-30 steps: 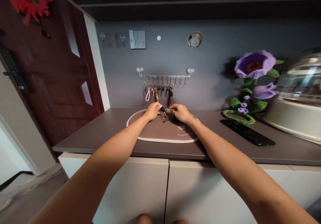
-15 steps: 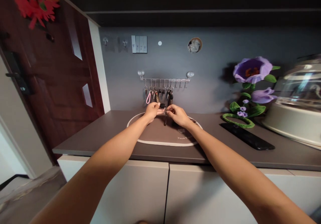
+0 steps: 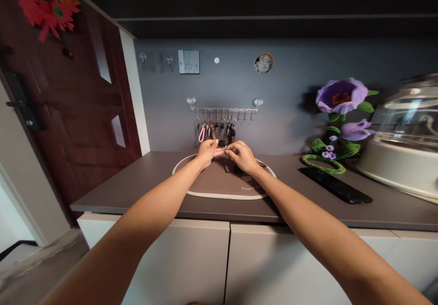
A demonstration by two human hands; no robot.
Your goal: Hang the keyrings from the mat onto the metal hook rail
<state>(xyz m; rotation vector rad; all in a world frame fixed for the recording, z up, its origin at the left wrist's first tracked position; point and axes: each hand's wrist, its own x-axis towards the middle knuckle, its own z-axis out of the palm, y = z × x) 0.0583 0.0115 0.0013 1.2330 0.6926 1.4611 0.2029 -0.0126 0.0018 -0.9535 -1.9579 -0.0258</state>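
Observation:
Both my arms reach forward over a brown oval mat [image 3: 219,187] on the grey countertop [image 3: 143,182]. My left hand [image 3: 206,152] and my right hand [image 3: 242,155] meet above the mat's far edge, both pinched on a small bunch of keys with a black fob [image 3: 222,143]. A key dangles from the bunch between the hands. Just behind them, a metal hook rail [image 3: 224,109] on the wall carries several key sets, one with a pink strap [image 3: 201,134].
A black phone [image 3: 334,186] lies on the counter to the right, beside purple artificial flowers [image 3: 340,96] and a large domed appliance [image 3: 404,145]. A dark wooden door [image 3: 65,100] stands at the left. White cabinet doors [image 3: 191,259] are below the counter.
My hands have lifted the key bunch slightly off the mat and drawn closer together, toward the hook rail. The view has tilted down a little.

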